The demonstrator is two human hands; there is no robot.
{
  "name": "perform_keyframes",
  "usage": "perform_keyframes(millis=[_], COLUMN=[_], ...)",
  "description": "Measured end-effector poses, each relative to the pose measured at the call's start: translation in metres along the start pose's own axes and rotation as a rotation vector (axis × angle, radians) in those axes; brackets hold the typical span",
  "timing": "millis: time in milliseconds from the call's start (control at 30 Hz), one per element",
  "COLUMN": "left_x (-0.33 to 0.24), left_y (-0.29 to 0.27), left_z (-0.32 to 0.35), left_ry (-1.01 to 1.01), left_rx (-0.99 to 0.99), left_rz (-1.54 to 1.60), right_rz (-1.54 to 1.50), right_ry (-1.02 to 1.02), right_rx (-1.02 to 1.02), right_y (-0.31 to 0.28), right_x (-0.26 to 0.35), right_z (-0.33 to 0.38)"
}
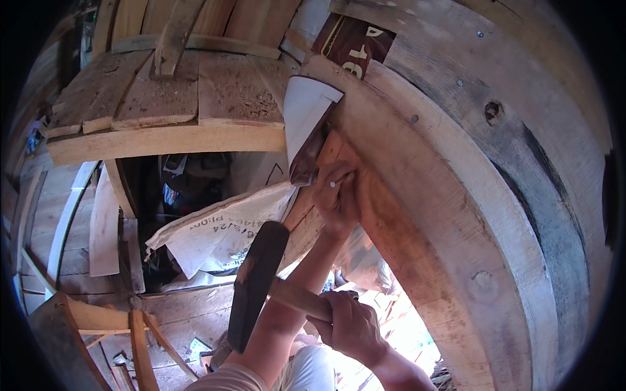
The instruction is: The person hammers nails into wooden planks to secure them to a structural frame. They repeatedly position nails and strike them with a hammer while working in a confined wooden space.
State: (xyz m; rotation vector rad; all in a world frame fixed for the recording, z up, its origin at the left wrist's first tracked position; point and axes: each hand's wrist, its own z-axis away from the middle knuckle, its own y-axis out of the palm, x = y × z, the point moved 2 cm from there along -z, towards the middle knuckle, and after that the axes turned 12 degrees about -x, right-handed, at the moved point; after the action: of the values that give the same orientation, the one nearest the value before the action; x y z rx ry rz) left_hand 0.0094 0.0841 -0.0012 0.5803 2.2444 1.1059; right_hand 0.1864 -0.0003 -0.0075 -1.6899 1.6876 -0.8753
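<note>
My left hand (338, 195) presses against a reddish-brown board (385, 215), its fingers bent in a pinch. A tiny pale round spot shows at the fingers; what they hold is too small to tell. Closer to me, my right hand (352, 326) is wrapped round the wooden handle of a hammer (261, 287). Its long dark head is raised in front of my left forearm, apart from the board. Beside my left hand hangs a folded sheet (312, 117), white on one face and dark brown on the other, caught along the planks.
Wide planks (469, 117) with nail heads curve along the right. A rough wooden shelf (169, 98) juts out at upper left. Below it a printed white sack (222, 228) hangs by a dark opening. A wooden frame (140, 345) stands at lower left; loose boards (104, 221) lean at left.
</note>
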Motion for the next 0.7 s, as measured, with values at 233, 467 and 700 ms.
perform_keyframes(millis=[233, 467, 700], left_x=[-0.004, 0.000, -0.001], left_y=[-0.001, -0.004, -0.002], left_z=[-0.009, -0.010, -0.009], left_ry=[-0.015, 0.070, 0.042], left_rx=[0.002, 0.003, 0.024], left_rz=[-0.025, -0.041, -0.036], right_rz=[0.027, 0.100, 0.031], right_ry=[0.233, 0.271, -0.147], right_rx=[-0.028, -0.113, -0.079], right_y=[0.002, 0.013, -0.002], right_x=[-0.011, -0.032, 0.009], right_z=[-0.004, -0.012, 0.003])
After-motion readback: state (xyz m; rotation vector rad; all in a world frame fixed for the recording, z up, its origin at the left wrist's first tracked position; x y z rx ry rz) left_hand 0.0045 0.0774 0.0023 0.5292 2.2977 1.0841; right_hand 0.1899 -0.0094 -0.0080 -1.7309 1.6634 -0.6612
